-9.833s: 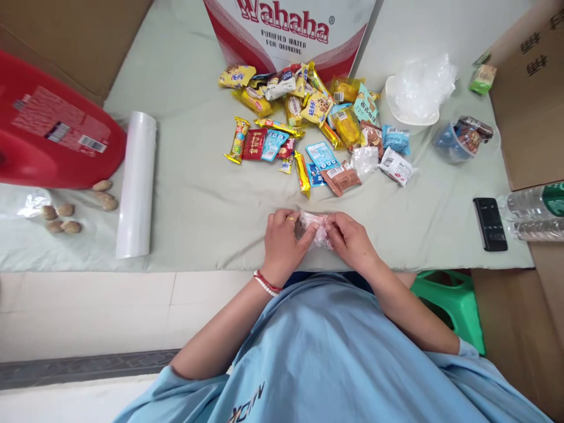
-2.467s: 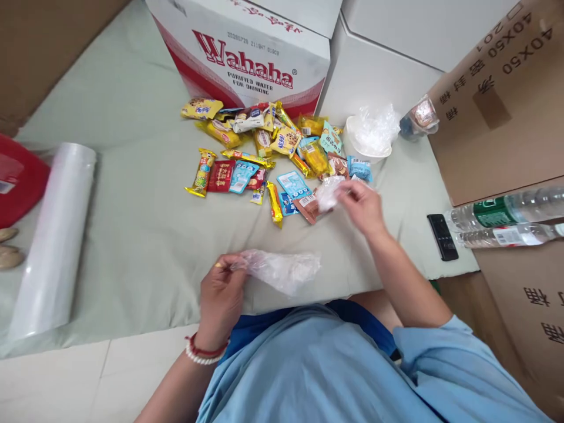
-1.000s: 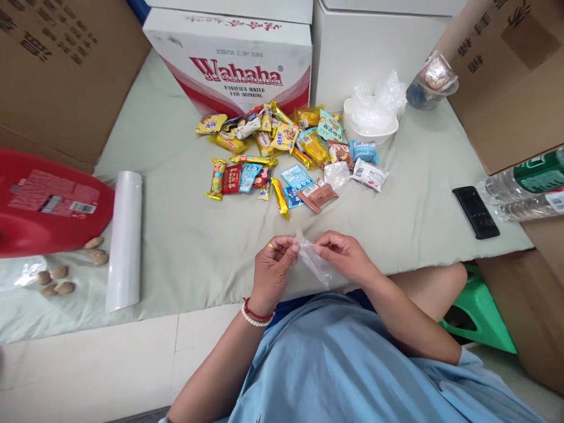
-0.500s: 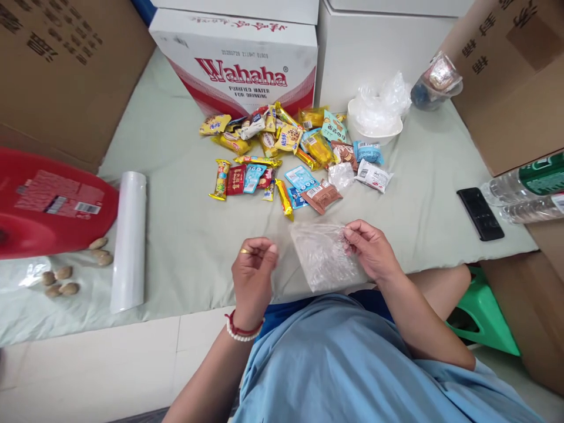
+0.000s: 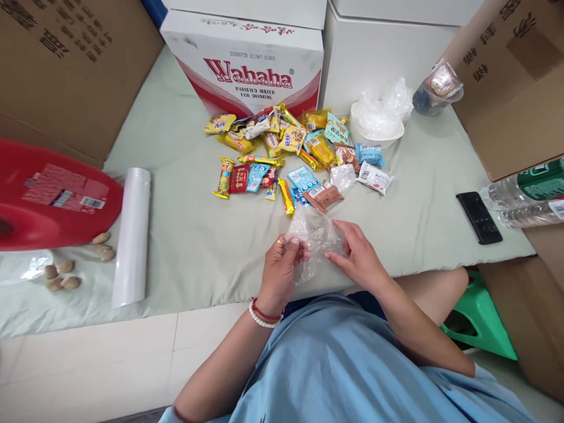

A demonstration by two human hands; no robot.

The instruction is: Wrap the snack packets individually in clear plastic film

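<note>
A crinkled clear plastic bag (image 5: 319,235) is between my hands, above the near edge of the cloth-covered table. My left hand (image 5: 282,267) pinches its left side between thumb and fingers. On the other side, my right hand (image 5: 359,258) has thumb and fingers apart, close against the bag's right side; whether it touches the film is hard to tell. Just beyond the bag lie a brown snack packet (image 5: 325,195), a yellow wrapped stick (image 5: 286,197) and a light-blue packet (image 5: 302,177). A larger heap of wrapped snacks (image 5: 291,140) is farther back.
A Wahaha carton (image 5: 259,59) stands behind the snacks. A white bowl (image 5: 383,139) holds crumpled plastic. At left are a plastic roll (image 5: 132,235), a red container (image 5: 57,200) and several walnuts (image 5: 70,282). At right lie a phone (image 5: 479,217) and bottles (image 5: 535,182).
My left hand has moved right and taken hold of the bag. My right hand has loosened from its pinch and its fingers have spread. The bag has shifted slightly left and become more crumpled.
</note>
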